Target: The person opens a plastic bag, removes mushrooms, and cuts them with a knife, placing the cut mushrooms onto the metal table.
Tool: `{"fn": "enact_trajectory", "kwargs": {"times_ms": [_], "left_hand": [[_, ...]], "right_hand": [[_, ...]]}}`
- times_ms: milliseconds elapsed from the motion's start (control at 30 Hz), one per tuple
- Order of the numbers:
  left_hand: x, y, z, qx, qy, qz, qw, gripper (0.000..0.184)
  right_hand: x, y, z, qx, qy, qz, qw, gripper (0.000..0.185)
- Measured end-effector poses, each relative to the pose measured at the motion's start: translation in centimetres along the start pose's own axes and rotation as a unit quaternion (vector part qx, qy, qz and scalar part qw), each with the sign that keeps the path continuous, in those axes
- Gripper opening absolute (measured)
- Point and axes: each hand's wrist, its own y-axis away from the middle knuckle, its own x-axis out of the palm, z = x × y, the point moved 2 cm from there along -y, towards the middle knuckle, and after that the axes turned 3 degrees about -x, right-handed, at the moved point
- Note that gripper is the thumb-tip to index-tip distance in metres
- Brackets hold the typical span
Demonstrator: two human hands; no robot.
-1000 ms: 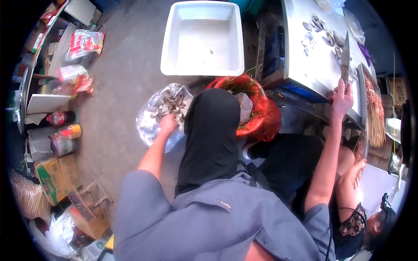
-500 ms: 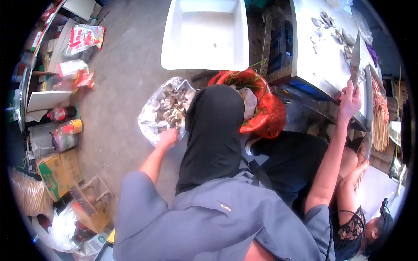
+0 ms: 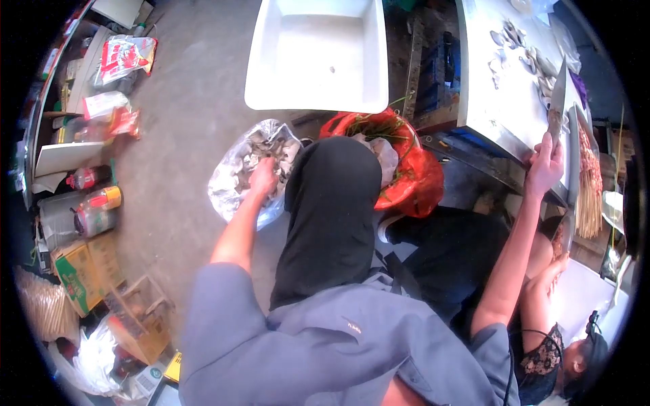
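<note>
My left hand (image 3: 264, 177) is over the clear plastic bag (image 3: 227, 162) on the floor, among the grey-white mushrooms (image 3: 254, 145) inside it. Its fingers look bunched together, and whatever they hold is hidden. On the right, my right hand (image 3: 544, 166) grips a large knife (image 3: 556, 101) by its handle, blade pointing up and away from me. That hand is beside the edge of a white tabletop (image 3: 484, 101), where more mushroom pieces (image 3: 518, 51) lie.
A white plastic tub (image 3: 315, 98) stands ahead of my knee. Beside the knee is a red bag (image 3: 423, 183) with green stalks. Another person (image 3: 548, 338) sits at lower right, near bundled skewers (image 3: 589, 183). Boxes (image 3: 88, 271) and bottles (image 3: 98, 199) line the left.
My left hand has moved from the bag's near rim up and over the mushrooms. My right hand stays in nearly the same place with the knife.
</note>
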Motion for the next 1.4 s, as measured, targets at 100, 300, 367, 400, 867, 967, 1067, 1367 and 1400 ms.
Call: {"fn": "enact_trajectory", "kwargs": {"times_ms": [100,300,367,400,867,967,1067,1367,1400], "left_hand": [[0.2,-1.2,-0.2,-0.049,0.001,0.038,0.998,0.041],[-0.2,-0.7,-0.3,-0.032,0.001,0.003,0.999,0.018],[0.1,-0.4,-0.5,-0.038,-0.016,0.015,0.999,0.024],[0.2,-0.3,-0.7,-0.043,-0.033,0.026,0.998,0.034],[2.1,1.3,-1.8,-0.026,-0.18,-0.009,0.983,0.04],[1.6,1.8,-2.0,-0.053,-0.168,0.019,0.984,0.043],[-0.1,2.4,-2.6,-0.063,-0.157,0.021,0.985,0.045],[-5.2,5.7,-2.0,-0.071,-0.13,-0.104,0.984,0.048],[-5.9,5.9,-2.0,-0.068,-0.143,-0.146,0.977,0.049]], "right_hand": [[0.0,-0.1,-0.2,-0.003,0.002,-0.002,1.0,0.023],[-0.2,-0.4,-0.9,-0.003,0.006,0.002,1.0,0.027],[-0.2,-0.4,-1.1,-0.01,-0.003,0.007,1.0,0.026],[-0.2,-0.4,-1.0,-0.018,-0.012,0.01,1.0,0.026],[0.1,0.0,0.1,-0.008,-0.014,0.0,1.0,0.025],[0.0,0.0,0.0,-0.009,-0.008,-0.001,1.0,0.025],[0.0,0.0,0.1,-0.012,-0.019,0.001,1.0,0.025],[0.0,0.2,0.1,-0.006,-0.035,0.006,0.999,0.024],[0.0,0.2,0.1,-0.006,-0.037,0.01,0.999,0.025]]}}
